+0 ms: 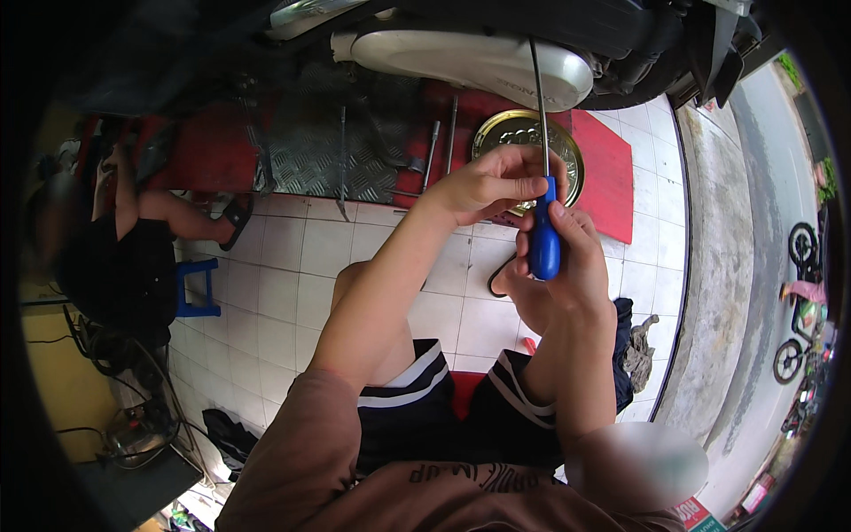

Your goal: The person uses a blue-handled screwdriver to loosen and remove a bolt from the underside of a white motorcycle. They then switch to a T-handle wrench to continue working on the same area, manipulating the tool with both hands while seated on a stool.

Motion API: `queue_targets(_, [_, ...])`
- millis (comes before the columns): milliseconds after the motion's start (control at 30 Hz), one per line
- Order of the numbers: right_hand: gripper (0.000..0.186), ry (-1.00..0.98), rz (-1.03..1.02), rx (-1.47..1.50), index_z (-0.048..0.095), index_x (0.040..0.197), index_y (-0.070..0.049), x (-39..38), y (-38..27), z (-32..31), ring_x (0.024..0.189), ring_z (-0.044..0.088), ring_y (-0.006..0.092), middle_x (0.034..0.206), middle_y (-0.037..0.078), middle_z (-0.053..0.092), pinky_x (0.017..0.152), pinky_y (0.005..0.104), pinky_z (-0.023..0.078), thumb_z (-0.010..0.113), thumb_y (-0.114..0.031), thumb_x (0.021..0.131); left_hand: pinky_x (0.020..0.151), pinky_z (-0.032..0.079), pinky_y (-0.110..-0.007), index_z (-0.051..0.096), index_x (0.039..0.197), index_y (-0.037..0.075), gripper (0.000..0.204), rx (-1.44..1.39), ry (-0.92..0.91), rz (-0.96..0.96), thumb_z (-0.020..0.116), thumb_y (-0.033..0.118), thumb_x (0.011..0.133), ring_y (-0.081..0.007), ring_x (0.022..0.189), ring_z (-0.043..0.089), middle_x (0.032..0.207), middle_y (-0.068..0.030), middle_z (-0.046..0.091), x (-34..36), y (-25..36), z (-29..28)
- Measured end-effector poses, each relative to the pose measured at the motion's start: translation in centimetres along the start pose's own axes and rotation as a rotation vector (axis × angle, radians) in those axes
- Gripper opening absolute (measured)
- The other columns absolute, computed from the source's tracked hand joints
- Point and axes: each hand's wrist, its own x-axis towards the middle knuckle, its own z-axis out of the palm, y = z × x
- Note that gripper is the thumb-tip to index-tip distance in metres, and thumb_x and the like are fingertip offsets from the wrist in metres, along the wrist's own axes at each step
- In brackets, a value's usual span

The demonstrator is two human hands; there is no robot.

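My right hand (572, 266) grips the blue handle of a long screwdriver (543, 235). Its thin metal shaft runs up to the silver engine cover (470, 62) of a scooter at the top of the view. My left hand (492, 182) pinches the shaft just above the handle, fingers closed around it. Both hands are raised in front of my knees, above the white tiled floor (301, 266).
A round golden tray (496, 133) and several long metal tools (432, 151) lie on a red mat and metal tread plate under the scooter. Another person sits at the left beside a small blue stool (197, 288). A grey rag (640, 350) lies at right, a street beyond.
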Motion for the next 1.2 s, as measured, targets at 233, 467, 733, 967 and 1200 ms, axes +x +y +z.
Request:
queue_targets(233, [0.044,-0.003,0.154,0.045,0.056,0.098,0.002,0.8,0.1,-0.6,0.059,0.06,0.0254,0.086,0.014,0.062,0.051,0.0345,0.05,0.048,-0.041,0.093,0.084,0.049,-0.028,0.062,0.108,0.002,0.033,-0.115,0.05,0.019,0.074,0.023,0.086,-0.0121,0.085,0.064,0.096,-0.007,0.066,-0.3,-0.6,-0.3])
queue_targets(467, [0.02,0.14,-0.237,-0.463,0.064,0.086,0.002,0.6,0.0,-2.1,0.058,0.053,0.007,0.071,0.003,0.061,0.055,0.0215,0.041,0.069,-0.017,0.089,0.079,0.047,-0.024,0.069,0.093,0.003,0.019,0.276,0.227,0.121,0.078,0.014,0.081,-0.0082,0.08,0.062,0.081,-0.0009,0.068,0.2,0.4,0.9])
queue_targets(733, [0.028,-0.066,0.017,-0.028,0.057,0.102,0.0,0.4,-1.6,0.3,0.069,0.063,0.0195,0.083,0.01,0.063,0.058,0.029,0.05,0.057,-0.027,0.095,0.083,0.054,-0.028,0.055,0.123,0.0,0.036,-0.172,0.094,0.038,0.058,0.024,0.096,-0.0149,0.092,0.065,0.113,-0.0109,0.063,-0.4,0.6,3.2])
queue_targets(967, [0.034,-0.08,0.119,0.171,0.057,0.098,0.002,1.3,-1.1,-1.0,0.058,0.051,0.0152,0.071,0.006,0.056,0.055,0.0255,0.042,0.042,-0.029,0.1,0.072,0.058,-0.028,0.057,0.118,0.006,0.028,-0.292,0.211,0.199,0.061,0.018,0.094,-0.014,0.09,0.06,0.103,-0.0042,0.06,-0.4,-2.0,1.8])
queue_targets(1200, [0.036,0.117,0.024,0.059,0.052,0.099,0.0,-1.4,3.0,0.5,0.05,0.043,0.0135,0.067,0.007,0.051,0.047,0.0249,0.034,0.034,-0.031,0.101,0.065,0.043,-0.016,0.055,0.126,0.0,0.037,-0.01,0.182,0.012,0.06,0.019,0.095,-0.0081,0.089,0.061,0.104,-0.0072,0.065,-2.4,-1.1,2.2])
